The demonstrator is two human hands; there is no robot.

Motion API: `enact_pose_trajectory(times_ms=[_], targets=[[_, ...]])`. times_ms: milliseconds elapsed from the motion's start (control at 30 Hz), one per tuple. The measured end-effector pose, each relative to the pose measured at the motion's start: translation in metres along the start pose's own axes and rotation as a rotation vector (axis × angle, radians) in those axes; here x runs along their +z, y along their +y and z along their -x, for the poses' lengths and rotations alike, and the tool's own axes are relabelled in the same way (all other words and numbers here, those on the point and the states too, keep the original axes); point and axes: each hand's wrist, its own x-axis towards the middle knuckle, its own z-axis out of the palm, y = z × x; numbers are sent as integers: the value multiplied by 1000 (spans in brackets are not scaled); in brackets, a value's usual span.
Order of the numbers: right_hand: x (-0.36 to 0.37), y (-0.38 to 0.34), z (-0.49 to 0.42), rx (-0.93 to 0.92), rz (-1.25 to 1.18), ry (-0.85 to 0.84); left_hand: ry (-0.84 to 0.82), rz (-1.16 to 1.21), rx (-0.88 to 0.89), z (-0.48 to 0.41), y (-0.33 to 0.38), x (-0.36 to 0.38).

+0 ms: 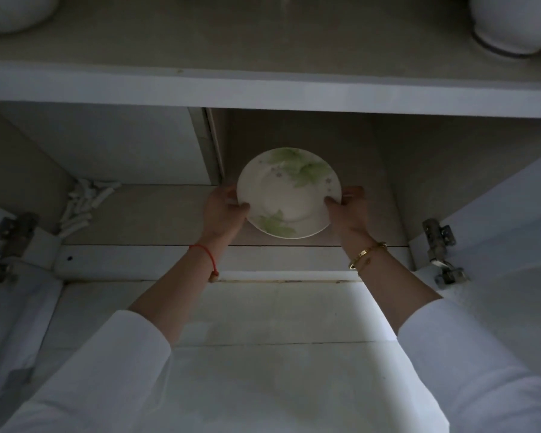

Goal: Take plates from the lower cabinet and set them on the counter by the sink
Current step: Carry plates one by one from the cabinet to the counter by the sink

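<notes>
A round white plate (289,192) with green leaf prints sits in the dim lower cabinet, above the bottom shelf (156,214). My left hand (224,210) grips its left rim, thumb on top. On the opposite rim my right hand (349,210) holds it the same way. I cannot tell whether the plate rests on the shelf or on other plates, or is lifted. Both arms reach in from white sleeves; a red string is on the left wrist and gold bangles on the right.
A shelf board (263,92) runs overhead with white bowls at its left (13,10) and right (519,23) ends. A pile of white spoons (85,204) lies at the cabinet's left. Open doors with metal hinges (438,242) stand on both sides.
</notes>
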Motion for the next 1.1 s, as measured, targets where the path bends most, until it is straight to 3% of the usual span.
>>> enact_pose_trajectory(times_ms=[233, 700, 733, 1100], targets=[[-42, -21, 54, 98, -66, -46, -25, 193, -125, 56, 27, -29], [-210, -151, 229, 355, 14, -152, -139, 50, -232, 254, 183, -141], [-255, -195, 254, 395, 13, -142, -171, 59, -251, 287, 238, -166], [-430, -367, 372, 346, -27, -13, -305, 48, -85, 411, 442, -250]])
